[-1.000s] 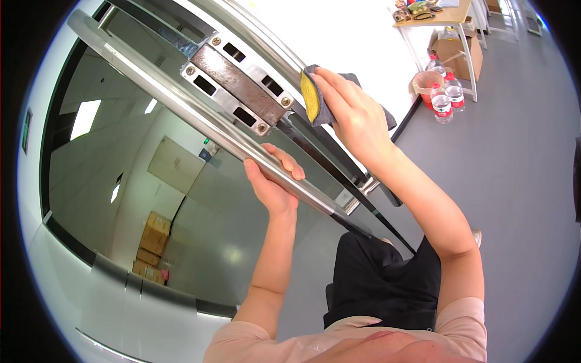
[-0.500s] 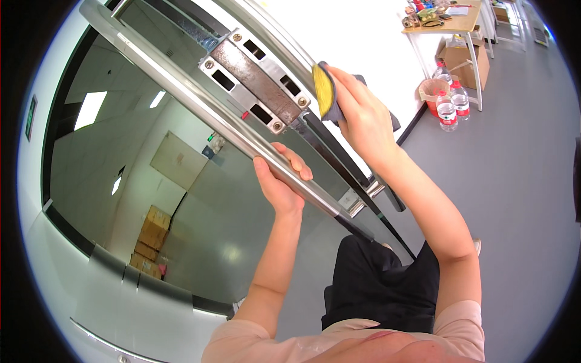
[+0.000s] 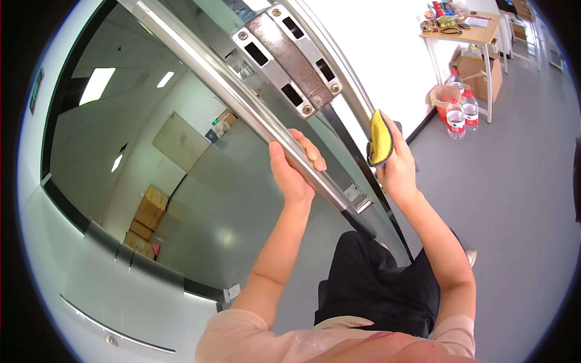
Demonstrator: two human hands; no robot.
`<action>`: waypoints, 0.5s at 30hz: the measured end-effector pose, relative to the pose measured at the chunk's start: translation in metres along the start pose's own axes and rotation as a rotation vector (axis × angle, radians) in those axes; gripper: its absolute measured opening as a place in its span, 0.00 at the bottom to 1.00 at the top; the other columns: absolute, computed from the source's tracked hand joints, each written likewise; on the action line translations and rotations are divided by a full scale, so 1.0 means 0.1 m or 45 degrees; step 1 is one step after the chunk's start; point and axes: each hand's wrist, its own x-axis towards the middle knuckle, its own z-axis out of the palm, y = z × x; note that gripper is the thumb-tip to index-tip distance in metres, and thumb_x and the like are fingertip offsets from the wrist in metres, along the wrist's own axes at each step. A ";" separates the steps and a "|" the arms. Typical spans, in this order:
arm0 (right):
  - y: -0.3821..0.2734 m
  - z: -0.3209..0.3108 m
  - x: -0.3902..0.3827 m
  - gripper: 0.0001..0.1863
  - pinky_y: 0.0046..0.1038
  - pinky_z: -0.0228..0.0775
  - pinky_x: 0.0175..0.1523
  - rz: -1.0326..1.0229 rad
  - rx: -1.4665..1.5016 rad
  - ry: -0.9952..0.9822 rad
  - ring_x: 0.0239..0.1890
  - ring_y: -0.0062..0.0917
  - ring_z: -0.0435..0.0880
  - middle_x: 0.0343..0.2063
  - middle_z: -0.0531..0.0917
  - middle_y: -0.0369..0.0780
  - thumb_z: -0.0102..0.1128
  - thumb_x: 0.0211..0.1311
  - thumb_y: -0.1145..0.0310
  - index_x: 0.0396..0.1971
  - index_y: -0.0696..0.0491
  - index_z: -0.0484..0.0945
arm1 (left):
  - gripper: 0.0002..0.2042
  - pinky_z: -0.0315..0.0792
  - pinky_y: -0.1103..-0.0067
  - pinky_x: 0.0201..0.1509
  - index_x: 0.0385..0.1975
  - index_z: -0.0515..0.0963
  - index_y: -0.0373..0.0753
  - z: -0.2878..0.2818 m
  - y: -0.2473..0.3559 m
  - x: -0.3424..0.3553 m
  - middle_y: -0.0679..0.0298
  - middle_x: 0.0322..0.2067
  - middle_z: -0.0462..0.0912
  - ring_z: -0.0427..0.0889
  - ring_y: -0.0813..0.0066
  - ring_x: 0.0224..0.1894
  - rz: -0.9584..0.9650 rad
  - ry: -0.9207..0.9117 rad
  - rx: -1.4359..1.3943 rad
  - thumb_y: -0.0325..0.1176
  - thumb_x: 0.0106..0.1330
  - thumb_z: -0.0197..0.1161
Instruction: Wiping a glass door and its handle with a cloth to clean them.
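On grey floor [image 3: 514, 212], standing close up to glass door [image 3: 212, 206], w/ door seen slantwise & edge running down twd floor. Off to upper R, white wall [image 3: 369, 36], then desk [image 3: 478, 36] w/ assorted small items [image 3: 451, 30] on top. Either side of door edge, long steel pulls, approx. parallel: near bar [image 3: 233, 95] on L face, far bar [image 3: 333, 51] on R face. Under desk, cardboard box [image 3: 475, 72]. Just beside it, red bin [image 3: 441, 112] & clear bottles [image 3: 456, 121] w/ red caps. Betw. bars, at door edge, metal lock fitting [image 3: 289, 57] w/ slots, screws & brownish, rust-like centre strip.

Down to hands: L grip [image 3: 295, 180] wrapped round near bar, lower down than lock fitting, thumb one side, fingers the other; prob. steadying door. R grip [image 3: 400, 166] clenched on folded cloth [image 3: 381, 142], yellow face showing, dark grey at rim & behind. Cloth located at lower part of far bar, seemingly agst it; exact contact hidden by fold & fingers.

Progress, as judged: looks mid-wipe on far bar, not finished. Can't tell how much already wiped; no clear diff. betw. clean & unclean stretches. On near bar, hand only, no cloth; unclear if done or left. On lock fitting, brown marks visible: poss. left to do, poss. just permanent discolouration.
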 end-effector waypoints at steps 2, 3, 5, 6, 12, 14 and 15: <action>-0.05 0.00 0.10 0.26 0.31 0.69 0.51 0.056 0.022 -0.015 0.49 0.40 0.75 0.54 0.69 0.49 0.58 0.42 0.81 0.47 0.63 0.69 | 0.24 0.65 0.77 0.19 0.35 0.66 0.40 0.00 -0.02 0.00 0.63 0.18 0.69 0.67 0.73 0.16 -0.012 -0.002 0.002 0.56 0.67 0.33; -0.04 0.02 0.16 0.26 0.32 0.69 0.49 0.048 0.025 -0.003 0.48 0.40 0.75 0.54 0.68 0.49 0.59 0.43 0.80 0.47 0.63 0.69 | 0.24 0.65 0.78 0.19 0.35 0.66 0.41 0.01 -0.05 0.01 0.63 0.18 0.69 0.67 0.73 0.16 -0.006 0.004 0.017 0.56 0.67 0.33; -0.04 0.06 0.31 0.26 0.32 0.70 0.48 0.049 0.021 0.009 0.46 0.41 0.75 0.55 0.67 0.49 0.59 0.43 0.79 0.47 0.63 0.68 | 0.25 0.64 0.78 0.18 0.34 0.67 0.41 0.02 -0.06 0.01 0.64 0.17 0.69 0.67 0.73 0.15 -0.003 0.017 0.006 0.59 0.66 0.34; -0.03 0.09 0.38 0.26 0.33 0.70 0.47 -0.001 0.027 0.042 0.46 0.41 0.75 0.54 0.68 0.48 0.60 0.43 0.78 0.47 0.63 0.68 | 0.25 0.64 0.78 0.18 0.34 0.67 0.41 0.02 -0.06 0.01 0.64 0.17 0.69 0.67 0.73 0.15 -0.021 0.015 0.013 0.59 0.66 0.34; 0.00 0.11 0.27 0.28 0.34 0.69 0.45 0.210 0.141 -0.057 0.42 0.43 0.74 0.44 0.71 0.47 0.61 0.45 0.73 0.50 0.59 0.65 | 0.27 0.64 0.78 0.18 0.33 0.68 0.43 0.03 -0.03 0.03 0.65 0.16 0.69 0.68 0.73 0.14 -0.046 0.084 0.053 0.64 0.62 0.37; 0.09 0.10 0.13 0.28 0.35 0.68 0.44 0.315 0.152 -0.125 0.41 0.44 0.74 0.43 0.71 0.47 0.61 0.48 0.71 0.51 0.59 0.63 | 0.27 0.64 0.78 0.17 0.33 0.68 0.44 0.05 -0.03 0.04 0.65 0.16 0.69 0.68 0.73 0.14 -0.065 0.093 0.052 0.64 0.62 0.37; 0.09 0.08 0.04 0.27 0.35 0.68 0.45 0.355 0.180 -0.137 0.41 0.44 0.74 0.42 0.72 0.48 0.60 0.50 0.69 0.51 0.57 0.64 | 0.28 0.64 0.78 0.17 0.33 0.68 0.44 0.05 -0.03 0.04 0.65 0.15 0.69 0.67 0.73 0.14 -0.069 0.103 0.048 0.65 0.61 0.37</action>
